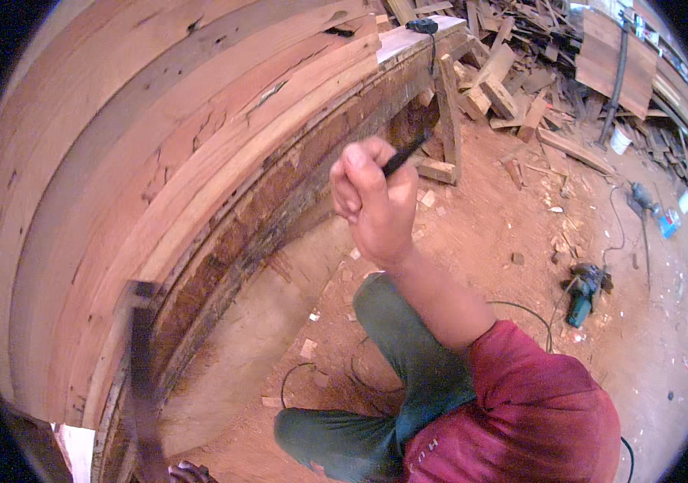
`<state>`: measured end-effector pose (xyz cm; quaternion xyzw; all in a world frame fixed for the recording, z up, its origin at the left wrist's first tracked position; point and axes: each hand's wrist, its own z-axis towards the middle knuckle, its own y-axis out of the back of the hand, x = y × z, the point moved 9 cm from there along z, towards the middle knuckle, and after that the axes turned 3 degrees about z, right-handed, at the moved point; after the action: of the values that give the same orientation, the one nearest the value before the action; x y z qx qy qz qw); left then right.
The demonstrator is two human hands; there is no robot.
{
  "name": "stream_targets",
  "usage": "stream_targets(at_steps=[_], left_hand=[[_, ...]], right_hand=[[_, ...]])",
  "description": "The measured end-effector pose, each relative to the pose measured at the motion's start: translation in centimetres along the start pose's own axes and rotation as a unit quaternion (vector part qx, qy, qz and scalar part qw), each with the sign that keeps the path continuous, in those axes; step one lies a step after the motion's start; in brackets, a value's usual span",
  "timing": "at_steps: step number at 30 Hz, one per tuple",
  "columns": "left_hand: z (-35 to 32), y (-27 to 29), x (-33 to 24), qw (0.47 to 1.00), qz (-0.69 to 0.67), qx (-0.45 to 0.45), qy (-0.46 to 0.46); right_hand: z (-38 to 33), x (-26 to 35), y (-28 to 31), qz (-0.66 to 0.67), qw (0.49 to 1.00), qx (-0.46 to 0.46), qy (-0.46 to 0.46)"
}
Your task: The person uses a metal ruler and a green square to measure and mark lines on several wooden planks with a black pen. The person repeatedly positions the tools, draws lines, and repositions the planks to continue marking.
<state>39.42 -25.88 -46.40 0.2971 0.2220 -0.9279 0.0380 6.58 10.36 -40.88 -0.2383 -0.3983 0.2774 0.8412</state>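
The right hand [372,201] is clenched around a slim dark tool [405,155], black and pencil-thin, its tip angled up toward the edge of the stacked reddish planks [199,161]. The left hand is out of view, so its grip cannot be told. A green power tool [585,291] lies on the sawdust floor [521,233]

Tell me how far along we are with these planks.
Done: planks stacked on the bench; offcuts cover the floor. In hand: right hand grips a dark tool raised near the stack's edge. Remaining: hard to judge; no fresh mark shows on the planks.
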Motion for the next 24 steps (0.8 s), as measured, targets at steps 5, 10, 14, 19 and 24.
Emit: stream_targets(at_steps=[5, 10, 14, 19, 24], left_hand=[[3.6, -9.7, -0.8, 0.991, -0.061, 0.028, -0.117], [6.1, -17.4, 3.3, 0.968, 0.173, 0.068, -0.168], [7.7, -21.8, 9.3, 0.874, 0.453, 0.010, -0.176], [11.5, -33.0, 18.5, 0.730, 0.631, 0.165, -0.204], [13.8, -40.6, 24.8, 0.663, 0.681, 0.214, -0.224]], right_hand=[[0.6, -0.1, -0.9, 0.004, 0.988, 0.061, 0.140], [3.2, 0.8, -4.6, 0.068, 0.958, 0.232, 0.156], [4.7, -1.4, -2.8, 0.128, 0.944, 0.291, 0.090], [7.3, -3.9, 2.2, 0.229, 0.937, 0.262, 0.002], [10.6, -6.4, 7.6, 0.103, 0.981, 0.144, -0.079]])
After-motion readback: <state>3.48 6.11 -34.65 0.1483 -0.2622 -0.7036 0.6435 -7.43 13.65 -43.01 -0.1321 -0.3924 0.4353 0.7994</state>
